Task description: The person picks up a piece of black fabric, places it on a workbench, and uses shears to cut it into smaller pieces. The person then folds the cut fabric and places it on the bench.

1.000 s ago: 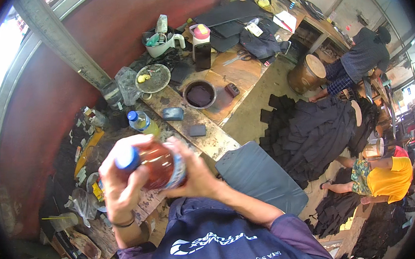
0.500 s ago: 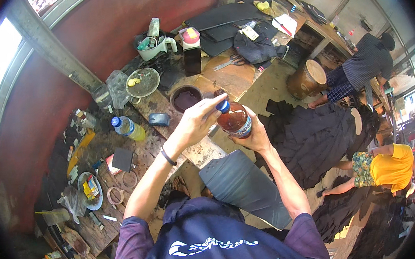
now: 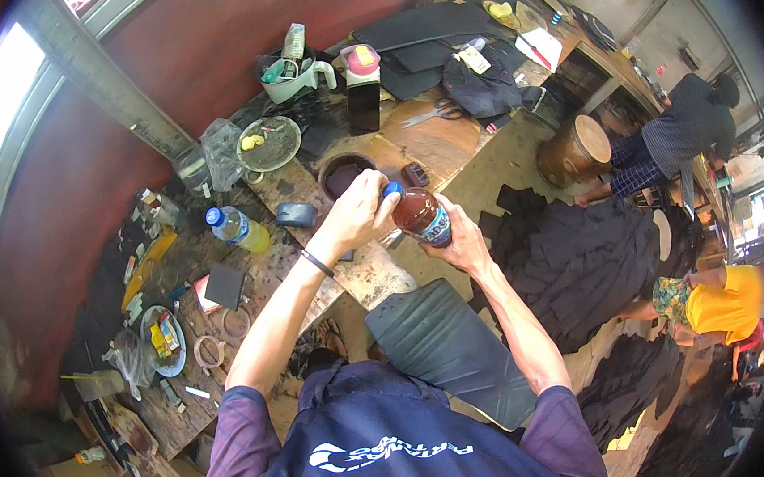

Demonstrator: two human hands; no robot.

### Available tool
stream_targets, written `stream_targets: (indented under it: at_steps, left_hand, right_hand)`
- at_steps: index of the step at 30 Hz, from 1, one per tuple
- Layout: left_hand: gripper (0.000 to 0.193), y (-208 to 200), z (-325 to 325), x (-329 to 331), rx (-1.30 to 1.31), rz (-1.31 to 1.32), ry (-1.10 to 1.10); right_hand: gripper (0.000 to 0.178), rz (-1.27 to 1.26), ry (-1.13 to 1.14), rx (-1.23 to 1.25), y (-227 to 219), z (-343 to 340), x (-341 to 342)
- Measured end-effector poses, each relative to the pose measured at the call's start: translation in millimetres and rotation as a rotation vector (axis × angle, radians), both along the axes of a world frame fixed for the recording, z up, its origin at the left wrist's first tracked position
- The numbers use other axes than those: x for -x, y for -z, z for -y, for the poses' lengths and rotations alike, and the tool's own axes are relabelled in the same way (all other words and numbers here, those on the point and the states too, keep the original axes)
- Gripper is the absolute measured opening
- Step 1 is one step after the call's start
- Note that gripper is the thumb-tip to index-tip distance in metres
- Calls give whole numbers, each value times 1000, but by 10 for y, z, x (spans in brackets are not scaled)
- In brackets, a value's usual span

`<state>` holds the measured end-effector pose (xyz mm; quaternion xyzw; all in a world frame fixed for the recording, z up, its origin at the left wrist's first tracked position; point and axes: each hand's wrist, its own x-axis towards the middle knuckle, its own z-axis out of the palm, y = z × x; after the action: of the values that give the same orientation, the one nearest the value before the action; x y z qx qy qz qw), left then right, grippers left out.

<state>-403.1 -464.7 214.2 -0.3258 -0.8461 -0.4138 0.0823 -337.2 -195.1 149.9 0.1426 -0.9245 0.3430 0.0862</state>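
Note:
A plastic bottle (image 3: 416, 211) of reddish-brown liquid, with a blue cap and blue label, is tilted in front of me above the workbench. My right hand (image 3: 465, 243) wraps round the bottle's body from the right. At its top, the fingers of my left hand (image 3: 360, 211) are closed round the blue cap (image 3: 392, 188). Just beyond my left hand sits a round bowl (image 3: 330, 167) with something dark in it. Beside the bowl lies a small dark block (image 3: 415, 174). A blue-grey block (image 3: 296, 214) rests left of my left wrist.
A blue-capped bottle of yellow liquid (image 3: 240, 230) stands at left. Scissors (image 3: 433, 114) lie on a brown board (image 3: 424, 141). A black ridged sheet (image 3: 444, 346) spreads below my hands. Right are heaped dark pieces (image 3: 572, 264), a drum (image 3: 577, 151) and two people (image 3: 674, 130).
My left fingers, stretched over the cap before, are now curled round it. The bottle has shifted slightly left and lower. The whole view has shifted a little.

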Motion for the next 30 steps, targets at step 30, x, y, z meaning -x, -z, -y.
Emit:
stream_targets:
  at_steps: [30]
  left_hand:
    - [42,713,803,110,-971,1298,-105]
  right_hand:
    - [112,69,27,-3,359,18,224]
